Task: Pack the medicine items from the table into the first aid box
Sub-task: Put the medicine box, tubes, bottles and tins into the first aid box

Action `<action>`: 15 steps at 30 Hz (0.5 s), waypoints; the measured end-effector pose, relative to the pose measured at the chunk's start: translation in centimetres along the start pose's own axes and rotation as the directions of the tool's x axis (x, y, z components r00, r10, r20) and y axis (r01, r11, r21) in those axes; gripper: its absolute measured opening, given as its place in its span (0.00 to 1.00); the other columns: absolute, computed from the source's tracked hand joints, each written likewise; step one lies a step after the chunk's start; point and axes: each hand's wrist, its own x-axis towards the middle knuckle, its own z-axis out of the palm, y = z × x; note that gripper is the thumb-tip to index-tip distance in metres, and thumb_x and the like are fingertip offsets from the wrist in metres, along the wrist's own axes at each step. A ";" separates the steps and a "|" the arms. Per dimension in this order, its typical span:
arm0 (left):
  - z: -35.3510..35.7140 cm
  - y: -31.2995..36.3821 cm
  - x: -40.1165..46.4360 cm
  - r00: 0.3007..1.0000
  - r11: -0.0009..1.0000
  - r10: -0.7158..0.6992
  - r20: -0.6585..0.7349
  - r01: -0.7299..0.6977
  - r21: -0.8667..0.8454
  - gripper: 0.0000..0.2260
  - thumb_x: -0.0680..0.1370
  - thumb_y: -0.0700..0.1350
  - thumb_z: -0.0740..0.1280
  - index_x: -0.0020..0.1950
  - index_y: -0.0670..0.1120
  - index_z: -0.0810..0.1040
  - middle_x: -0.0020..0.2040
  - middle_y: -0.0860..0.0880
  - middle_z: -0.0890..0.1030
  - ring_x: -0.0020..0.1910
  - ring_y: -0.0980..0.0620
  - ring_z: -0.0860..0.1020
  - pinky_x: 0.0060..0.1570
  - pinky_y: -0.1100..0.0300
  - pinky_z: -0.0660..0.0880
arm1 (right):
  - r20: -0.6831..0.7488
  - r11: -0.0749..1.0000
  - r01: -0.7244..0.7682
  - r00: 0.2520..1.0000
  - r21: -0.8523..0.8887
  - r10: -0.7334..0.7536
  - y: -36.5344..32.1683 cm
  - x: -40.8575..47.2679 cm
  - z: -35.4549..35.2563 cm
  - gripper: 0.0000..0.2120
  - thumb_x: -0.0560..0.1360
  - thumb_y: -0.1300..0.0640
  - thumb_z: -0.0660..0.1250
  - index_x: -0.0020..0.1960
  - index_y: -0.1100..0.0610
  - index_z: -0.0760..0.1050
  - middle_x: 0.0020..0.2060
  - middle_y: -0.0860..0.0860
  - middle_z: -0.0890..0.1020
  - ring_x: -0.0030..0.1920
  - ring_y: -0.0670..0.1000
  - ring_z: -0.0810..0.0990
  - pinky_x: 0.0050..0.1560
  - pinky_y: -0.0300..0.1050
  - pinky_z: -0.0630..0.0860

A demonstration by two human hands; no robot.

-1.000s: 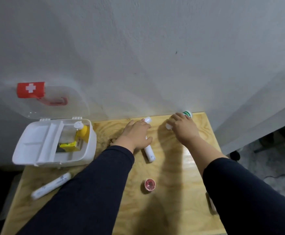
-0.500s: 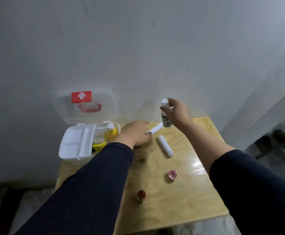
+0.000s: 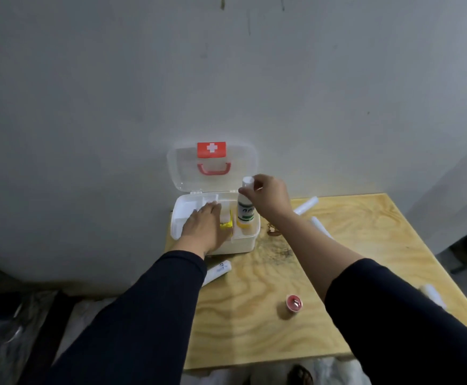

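While right hand (image 3: 271,200) grips 1 bottle (image 3: 245,208), flat-open left hand (image 3: 203,230) holds nothing over box (image 3: 243,243).

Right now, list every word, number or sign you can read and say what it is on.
White cross on a red label, on the clear lid of the first aid box: a sign, no words.
Green print on the white bottle held by the right hand: blurred, unreadable.
Dark print on the white tube beside the left sleeve: too small to read.
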 end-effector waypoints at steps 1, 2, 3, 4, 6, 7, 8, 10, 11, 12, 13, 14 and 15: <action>0.3 -0.6 0.0 1.000 1.000 -0.009 0.008 0.009 0.005 0.31 0.80 0.55 0.61 0.78 0.43 0.54 0.79 0.46 0.56 0.77 0.44 0.58 0.76 0.50 0.54 | 0.015 0.999 -0.012 1.000 -0.029 0.013 0.1 -0.1 0.8 0.13 0.72 0.52 0.70 0.47 0.62 0.79 0.37 0.54 0.79 0.39 0.53 0.76 0.38 0.43 0.68; 0.5 -1.1 0.0 1.000 1.000 -0.016 0.018 0.016 0.006 0.31 0.81 0.55 0.60 0.78 0.43 0.54 0.79 0.46 0.56 0.77 0.44 0.56 0.76 0.50 0.53 | 0.032 0.998 -0.025 0.999 -0.058 0.027 0.3 -0.3 1.4 0.12 0.72 0.52 0.70 0.47 0.61 0.79 0.37 0.53 0.79 0.38 0.53 0.75 0.37 0.43 0.69; 0.8 -1.5 0.1 1.000 1.000 -0.016 0.026 0.016 0.006 0.31 0.81 0.55 0.59 0.78 0.42 0.54 0.79 0.46 0.55 0.78 0.45 0.55 0.76 0.50 0.53 | 0.054 0.996 -0.041 0.998 -0.084 0.046 0.4 -0.4 2.1 0.11 0.72 0.53 0.70 0.49 0.61 0.79 0.38 0.53 0.78 0.39 0.52 0.76 0.37 0.43 0.69; 1.0 -1.7 0.1 0.999 1.000 -0.009 0.036 0.009 0.011 0.30 0.81 0.56 0.58 0.78 0.42 0.54 0.79 0.46 0.55 0.78 0.46 0.55 0.76 0.50 0.53 | 0.076 0.992 -0.058 0.995 -0.109 0.066 0.7 -0.5 2.6 0.11 0.72 0.54 0.70 0.49 0.61 0.78 0.38 0.53 0.78 0.39 0.53 0.76 0.37 0.44 0.70; 1.4 -2.0 0.3 0.998 1.000 0.011 0.055 -0.012 0.016 0.30 0.82 0.57 0.56 0.78 0.42 0.54 0.80 0.46 0.54 0.78 0.46 0.54 0.76 0.50 0.53 | 0.102 0.984 -0.071 0.991 -0.164 0.089 1.2 -0.7 3.6 0.10 0.72 0.57 0.69 0.48 0.63 0.78 0.38 0.55 0.77 0.40 0.56 0.77 0.36 0.45 0.69; 1.6 -2.2 0.5 0.998 1.000 0.011 0.060 -0.012 0.009 0.30 0.82 0.57 0.56 0.78 0.43 0.54 0.80 0.47 0.54 0.78 0.46 0.54 0.75 0.50 0.54 | 0.104 0.979 -0.076 0.990 -0.189 0.097 1.4 -0.8 4.0 0.09 0.72 0.58 0.68 0.47 0.64 0.77 0.39 0.56 0.78 0.42 0.58 0.79 0.36 0.45 0.69; 1.6 -2.3 0.6 0.998 1.000 0.008 0.062 -0.008 0.001 0.30 0.82 0.57 0.56 0.78 0.43 0.55 0.80 0.47 0.55 0.78 0.45 0.55 0.75 0.50 0.55 | 0.100 0.975 -0.084 0.989 -0.205 0.106 1.7 -0.8 4.4 0.09 0.73 0.59 0.67 0.49 0.63 0.77 0.41 0.58 0.79 0.45 0.59 0.80 0.37 0.45 0.69; 1.7 -2.4 0.6 0.998 1.000 0.011 0.059 -0.011 -0.001 0.30 0.81 0.57 0.56 0.78 0.43 0.55 0.80 0.47 0.55 0.78 0.45 0.56 0.74 0.50 0.55 | 0.092 0.972 -0.097 0.989 -0.213 0.119 2.0 -0.7 4.9 0.12 0.73 0.60 0.64 0.55 0.62 0.77 0.49 0.59 0.81 0.50 0.59 0.80 0.39 0.43 0.69; 1.7 -2.5 0.5 0.998 1.000 0.016 0.057 -0.016 0.003 0.30 0.81 0.57 0.56 0.78 0.43 0.55 0.80 0.47 0.56 0.78 0.45 0.56 0.74 0.50 0.55 | 0.094 0.972 -0.103 0.988 -0.212 0.125 2.0 -0.7 5.0 0.14 0.73 0.61 0.63 0.58 0.62 0.76 0.52 0.59 0.81 0.52 0.59 0.80 0.41 0.43 0.69; 1.6 -2.4 0.5 0.998 1.000 0.020 0.054 -0.021 0.008 0.30 0.81 0.57 0.57 0.78 0.43 0.56 0.79 0.46 0.56 0.77 0.45 0.57 0.74 0.50 0.56 | 0.100 0.971 -0.105 0.987 -0.213 0.129 2.1 -0.6 5.0 0.15 0.73 0.61 0.63 0.60 0.61 0.76 0.54 0.59 0.81 0.53 0.59 0.79 0.42 0.43 0.70; 1.6 -2.4 0.5 0.998 1.000 0.022 0.053 -0.023 0.012 0.30 0.81 0.57 0.57 0.78 0.43 0.56 0.79 0.46 0.57 0.77 0.45 0.57 0.74 0.50 0.57 | 0.110 0.971 -0.101 0.986 -0.215 0.127 2.2 -0.5 5.0 0.15 0.73 0.62 0.62 0.60 0.61 0.76 0.54 0.59 0.81 0.53 0.59 0.79 0.42 0.43 0.70; 1.6 -2.4 0.5 0.998 1.000 0.023 0.052 -0.024 0.018 0.30 0.81 0.57 0.57 0.78 0.43 0.55 0.79 0.46 0.57 0.77 0.45 0.57 0.74 0.50 0.56 | 0.121 0.971 -0.092 0.985 -0.221 0.121 2.2 -0.4 5.0 0.15 0.73 0.62 0.63 0.59 0.61 0.76 0.54 0.60 0.81 0.53 0.59 0.79 0.42 0.43 0.69; 1.6 -2.4 0.5 0.998 0.999 0.024 0.052 -0.026 0.027 0.30 0.81 0.57 0.57 0.78 0.43 0.55 0.79 0.46 0.56 0.77 0.45 0.57 0.74 0.50 0.55 | 0.138 0.970 -0.078 0.984 -0.231 0.112 2.2 -0.3 4.8 0.16 0.73 0.62 0.64 0.60 0.61 0.76 0.55 0.60 0.81 0.53 0.59 0.79 0.42 0.43 0.69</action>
